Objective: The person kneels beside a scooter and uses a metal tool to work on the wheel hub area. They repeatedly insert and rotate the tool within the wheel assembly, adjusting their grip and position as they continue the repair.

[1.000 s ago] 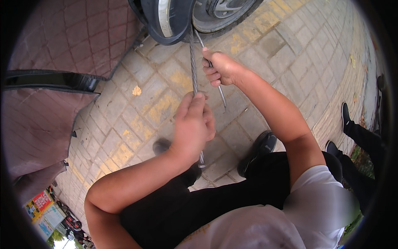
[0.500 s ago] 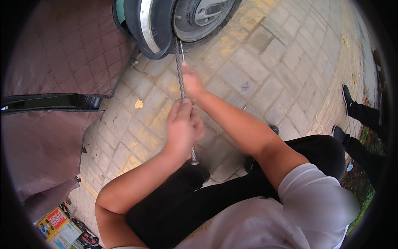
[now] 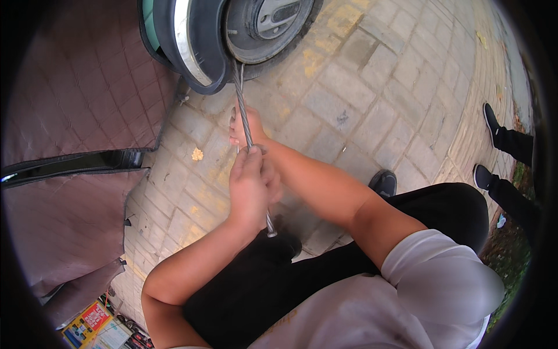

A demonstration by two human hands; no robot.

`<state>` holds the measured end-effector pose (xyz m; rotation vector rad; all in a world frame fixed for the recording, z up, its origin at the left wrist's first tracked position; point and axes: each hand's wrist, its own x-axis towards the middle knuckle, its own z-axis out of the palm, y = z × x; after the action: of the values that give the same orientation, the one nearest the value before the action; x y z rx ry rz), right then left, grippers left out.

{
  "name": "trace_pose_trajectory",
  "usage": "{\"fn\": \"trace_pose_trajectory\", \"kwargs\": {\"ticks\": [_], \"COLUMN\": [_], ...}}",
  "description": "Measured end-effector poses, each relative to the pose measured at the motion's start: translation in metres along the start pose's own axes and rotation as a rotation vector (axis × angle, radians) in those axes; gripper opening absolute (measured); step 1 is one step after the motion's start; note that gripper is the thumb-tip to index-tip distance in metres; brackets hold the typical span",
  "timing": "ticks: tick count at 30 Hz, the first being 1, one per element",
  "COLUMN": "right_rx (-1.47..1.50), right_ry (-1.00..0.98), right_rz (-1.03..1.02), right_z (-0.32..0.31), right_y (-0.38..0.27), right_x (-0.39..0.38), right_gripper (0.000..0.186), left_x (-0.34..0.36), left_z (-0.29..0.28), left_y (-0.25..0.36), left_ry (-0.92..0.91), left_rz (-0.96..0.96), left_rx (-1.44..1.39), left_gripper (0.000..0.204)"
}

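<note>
A small vehicle wheel with a metal rim [image 3: 256, 52] and black tyre [image 3: 308, 32] stands at the top, beside a black fender [image 3: 200, 64] with a silver strip. From the rim's lower edge, a long tyre lever with a twisted shaft [image 3: 242, 104] slants down toward me. My left hand [image 3: 250, 186] is closed round its lower part, and its blunt end shows below. Behind that lever, my right hand [image 3: 249, 127] is closed round a thinner metal rod [image 3: 242, 72], whose upper end also meets the rim edge. Both tips are hidden at the rim.
Quilted brown covers [image 3: 87, 75] hang at the left. A colourful box [image 3: 87, 326] and tools lie at the lower left. Block paving [image 3: 349, 87] spreads under the wheel, with a dry leaf [image 3: 197, 154] on it. Another person's dark shoes [image 3: 491, 125] are at the right.
My right hand has shifted down and left, its thumb no longer stretched along the thin rod. My left hand keeps hold of the lever. The wheel appears slightly further left and lower.
</note>
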<state>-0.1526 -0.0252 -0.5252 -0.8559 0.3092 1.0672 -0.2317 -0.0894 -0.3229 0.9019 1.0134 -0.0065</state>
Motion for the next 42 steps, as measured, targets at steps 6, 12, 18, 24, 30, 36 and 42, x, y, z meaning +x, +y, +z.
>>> {"fn": "trace_pose_trajectory", "kwargs": {"ticks": [6,12,18,24,30,36,42], "right_rx": [-0.396,-0.577,-0.725,-0.137,-0.181,-0.691,-0.160], "right_ry": [0.587,0.251,0.129,0.251,0.041,0.221,0.190], "right_rz": [-0.226,-0.453,-0.273,-0.149,0.139,-0.390,-0.264], "right_z": [-0.083,-0.074,-0.065,0.009,-0.020,-0.053,-0.005], "right_y": [0.010,0.005,-0.047,-0.017,-0.059,-0.023,0.008], "right_x": [-0.023,-0.024,-0.016,-0.021,-0.032,0.003,0.027], "right_gripper": [0.056,0.057,0.058,0.049,0.051,0.053,0.050], "left_x": [-0.001,-0.003,-0.004,-0.003,-0.004,-0.009,-0.009], "left_z": [-0.001,0.000,0.004,0.001,-0.004,0.003,0.003], "left_y": [0.001,0.001,0.002,0.000,0.007,0.007,0.012], "left_ry": [0.004,-0.003,0.034,0.037,0.006,0.027,0.016], "left_rz": [-0.019,0.001,-0.009,-0.028,-0.057,-0.082,-0.069], "left_rx": [0.012,-0.027,-0.012,-0.011,-0.071,-0.066,-0.036], "left_gripper": [0.020,0.022,0.022,0.021,0.021,0.021,0.021]}}
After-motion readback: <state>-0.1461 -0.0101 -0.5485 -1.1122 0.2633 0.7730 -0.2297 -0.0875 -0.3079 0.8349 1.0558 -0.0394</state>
